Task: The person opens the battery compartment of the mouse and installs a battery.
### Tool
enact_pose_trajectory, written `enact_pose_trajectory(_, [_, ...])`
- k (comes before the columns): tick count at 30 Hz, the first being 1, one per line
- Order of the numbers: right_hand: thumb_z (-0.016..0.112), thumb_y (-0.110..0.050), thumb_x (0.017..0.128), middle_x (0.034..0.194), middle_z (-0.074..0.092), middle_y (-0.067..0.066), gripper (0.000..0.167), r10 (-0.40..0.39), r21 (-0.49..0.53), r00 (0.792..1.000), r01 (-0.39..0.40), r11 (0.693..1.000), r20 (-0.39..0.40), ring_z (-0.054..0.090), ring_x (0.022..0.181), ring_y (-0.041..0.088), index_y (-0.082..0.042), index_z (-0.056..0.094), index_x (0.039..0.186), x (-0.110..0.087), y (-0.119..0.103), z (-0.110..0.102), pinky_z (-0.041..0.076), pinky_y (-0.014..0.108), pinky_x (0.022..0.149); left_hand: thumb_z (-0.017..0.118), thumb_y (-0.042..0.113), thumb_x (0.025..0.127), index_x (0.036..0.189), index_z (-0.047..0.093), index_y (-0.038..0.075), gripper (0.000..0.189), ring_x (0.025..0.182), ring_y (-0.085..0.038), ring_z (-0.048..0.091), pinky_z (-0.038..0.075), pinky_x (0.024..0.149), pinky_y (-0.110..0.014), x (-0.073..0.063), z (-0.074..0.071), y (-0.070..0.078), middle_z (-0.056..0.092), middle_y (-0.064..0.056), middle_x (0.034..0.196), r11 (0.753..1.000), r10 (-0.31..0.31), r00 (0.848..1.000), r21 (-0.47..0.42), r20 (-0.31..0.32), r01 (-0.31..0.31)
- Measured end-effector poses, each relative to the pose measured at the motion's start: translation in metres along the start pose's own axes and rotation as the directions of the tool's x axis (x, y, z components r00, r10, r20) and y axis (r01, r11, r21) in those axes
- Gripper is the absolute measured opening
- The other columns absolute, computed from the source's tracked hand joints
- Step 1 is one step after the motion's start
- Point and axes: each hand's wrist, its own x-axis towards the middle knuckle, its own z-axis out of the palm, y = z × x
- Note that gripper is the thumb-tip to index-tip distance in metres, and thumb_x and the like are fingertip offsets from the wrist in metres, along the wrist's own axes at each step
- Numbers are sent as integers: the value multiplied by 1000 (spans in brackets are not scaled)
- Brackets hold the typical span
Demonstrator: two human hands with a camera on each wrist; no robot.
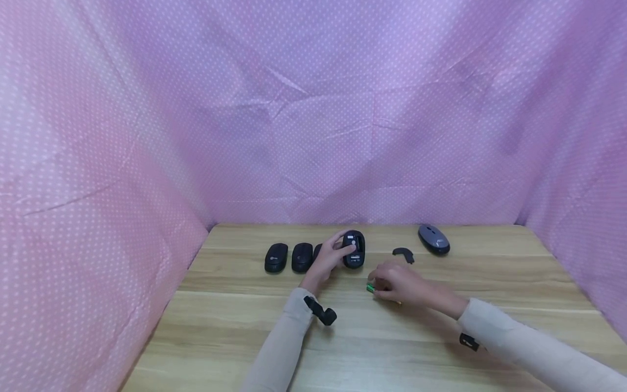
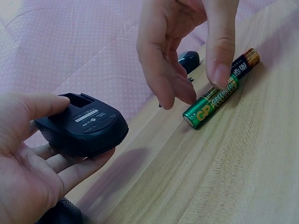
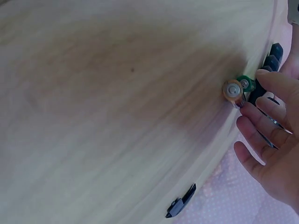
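In the head view my left hand [image 1: 329, 261] holds a black computer mouse [image 1: 354, 256], underside up, over the table. Its thumb lies at the open battery slot while the fingers support the mouse from below, as the left wrist view shows. My right hand [image 1: 399, 282] is lowered over two batteries lying side by side on the table. One is a green GP battery [image 2: 203, 112]; the other is black with a copper-coloured end [image 2: 252, 57]. The right thumb overlaps the green battery in the left wrist view, and the fingers hang loosely apart from the thumb.
Two black mice [image 1: 276, 257] stand left of my left hand, with another partly hidden behind it. A curved black cover [image 1: 404, 254] lies beyond my right hand. A grey mouse [image 1: 434, 239] sits at the back right. Pink dotted cloth [image 1: 313, 136] surrounds the wooden table [image 1: 235, 326].
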Motion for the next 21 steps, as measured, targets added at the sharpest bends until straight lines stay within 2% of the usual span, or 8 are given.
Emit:
enact_pose_trajectory(5, [83,-22,85,83,60,-7,26,-1,-5,1000,1,1000,-1,46,74,2,-11,75,108,0,-1,4,42,19,66,69,23,99,147,54,28,51,118,-26,68,60,90,-34,1,0,-1,63,-17,139,1000,4,1000,4,7,-4])
enact_pose_trajectory(13, [83,-17,83,80,56,-8,27,-5,-4,1000,5,1000,-8,44,73,2,-10,75,108,1,2,10,40,18,63,69,24,98,147,54,27,52,118,-26,67,59,89,-33,2,1,-1,63,-16,140,1000,-10,1000,11,1,10])
enact_pose_trajectory(21, [78,-9,85,79,58,-8,20,1,22,1000,-1,1000,-16,44,72,2,-8,76,106,3,0,14,40,18,62,68,23,99,148,53,27,51,121,-27,66,59,90,-34,1,1,0,62,-17,141,1000,-9,1000,21,5,9])
